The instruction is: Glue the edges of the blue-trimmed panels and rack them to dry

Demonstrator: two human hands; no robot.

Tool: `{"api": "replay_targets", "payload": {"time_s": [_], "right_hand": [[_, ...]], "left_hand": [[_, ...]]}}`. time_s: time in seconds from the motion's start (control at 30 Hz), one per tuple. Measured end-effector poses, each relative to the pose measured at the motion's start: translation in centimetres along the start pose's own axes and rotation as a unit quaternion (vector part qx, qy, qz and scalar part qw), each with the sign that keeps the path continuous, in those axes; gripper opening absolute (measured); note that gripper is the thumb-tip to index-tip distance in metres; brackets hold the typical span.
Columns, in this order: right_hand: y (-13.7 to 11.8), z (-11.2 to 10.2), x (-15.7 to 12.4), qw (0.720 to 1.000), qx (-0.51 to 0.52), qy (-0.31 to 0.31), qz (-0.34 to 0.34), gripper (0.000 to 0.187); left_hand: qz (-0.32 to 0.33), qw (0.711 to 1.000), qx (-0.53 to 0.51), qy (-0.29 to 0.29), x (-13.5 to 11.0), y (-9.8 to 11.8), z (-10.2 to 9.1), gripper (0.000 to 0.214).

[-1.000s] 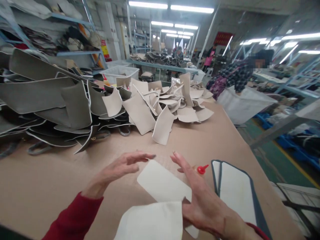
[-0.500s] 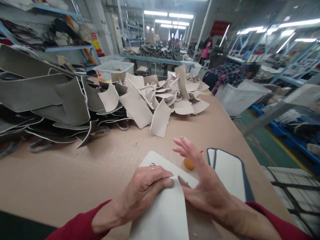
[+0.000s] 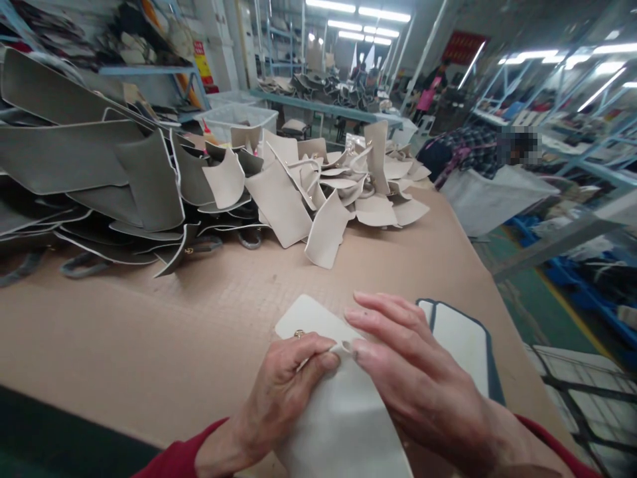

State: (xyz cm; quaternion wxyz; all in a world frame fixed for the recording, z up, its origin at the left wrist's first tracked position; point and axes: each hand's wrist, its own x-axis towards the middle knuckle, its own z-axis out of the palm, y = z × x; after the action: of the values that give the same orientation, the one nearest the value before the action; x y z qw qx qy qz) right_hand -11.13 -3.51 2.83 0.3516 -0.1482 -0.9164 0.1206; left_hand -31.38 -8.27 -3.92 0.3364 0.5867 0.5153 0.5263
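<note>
A pale off-white leather-like panel (image 3: 343, 411) lies in front of me, bent over on itself, with its far corner flat on the table. My left hand (image 3: 293, 378), wearing a ring, pinches the fold between thumb and fingers. A small opening shows at the fold, right of the left thumb. My right hand (image 3: 418, 365) reaches over the panel's right side with its fingers stretched and slightly apart. One of its fingertips touches the panel beside the opening; its thumb is hidden. Right of that hand lie white panels with dark edges (image 3: 462, 345).
Brown paper-like sheeting covers the table (image 3: 199, 332). Dark grey bag pieces (image 3: 144, 179) are heaped at left, beige pieces (image 3: 283, 199) at the middle back. Beyond the right edge, a person (image 3: 462, 153) bends over a white bin (image 3: 492, 199). A clear plastic tub (image 3: 239, 123) stands behind.
My right hand has come down from a raised, spread pose onto the panel by the fold. It now covers the orange-brown round thing. The view has shifted a little.
</note>
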Motion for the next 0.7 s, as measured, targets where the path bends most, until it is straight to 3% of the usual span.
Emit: {"api": "replay_targets", "payload": {"time_s": [0.07,0.1,0.17,0.23,0.3,0.37,0.4,0.47,0.57,0.63,0.7], "right_hand": [[0.6,-1.4,-1.1,0.979,0.107,0.081,0.151,0.044],[1.0,-1.9,-1.7,0.951,0.142,0.188,0.198,0.044],[2.1,-1.7,-3.2,0.887,0.206,0.294,0.289,0.037],[2.9,0.6,-4.9,0.837,0.299,0.225,0.399,0.046],[2.7,4.6,-6.5,0.761,0.404,0.158,0.483,0.063],[1.7,8.6,-7.5,0.676,0.488,0.123,0.539,0.067],[1.1,10.3,-7.7,0.656,0.51,0.12,0.544,0.071],[0.4,12.7,-7.6,0.655,0.514,0.118,0.542,0.076],[1.1,14.6,-6.7,0.67,0.465,0.12,0.566,0.049],[2.2,15.2,-6.2,0.671,0.434,0.141,0.584,0.033],[3.0,15.5,-6.0,0.673,0.413,0.169,0.589,0.03]], "left_hand": [[-0.122,0.988,0.004,0.09,-0.2,-1.4,-1.4,0.027],[-0.179,0.975,-0.001,0.134,-0.3,-2.1,-2.2,0.029],[-0.247,0.953,-0.03,0.173,-0.7,-3.6,-3.3,0.033],[-0.284,0.939,-0.076,0.178,-1.1,-4.9,-3.8,0.036],[-0.304,0.927,-0.107,0.192,-1.5,-5.9,-3.8,0.036],[-0.311,0.918,-0.103,0.223,-1.9,-6.9,-3.6,0.034],[-0.312,0.914,-0.099,0.239,-2.1,-7.4,-3.5,0.033],[-0.319,0.904,-0.111,0.261,-2.5,-8.4,-3.5,0.032],[-0.367,0.874,-0.209,0.242,-3.1,-9.6,-3.7,0.03],[-0.422,0.83,-0.299,0.208,-3.5,-10.0,-3.9,0.024],[-0.471,0.769,-0.383,0.2,-3.6,-10.4,-4.4,0.016]]}}
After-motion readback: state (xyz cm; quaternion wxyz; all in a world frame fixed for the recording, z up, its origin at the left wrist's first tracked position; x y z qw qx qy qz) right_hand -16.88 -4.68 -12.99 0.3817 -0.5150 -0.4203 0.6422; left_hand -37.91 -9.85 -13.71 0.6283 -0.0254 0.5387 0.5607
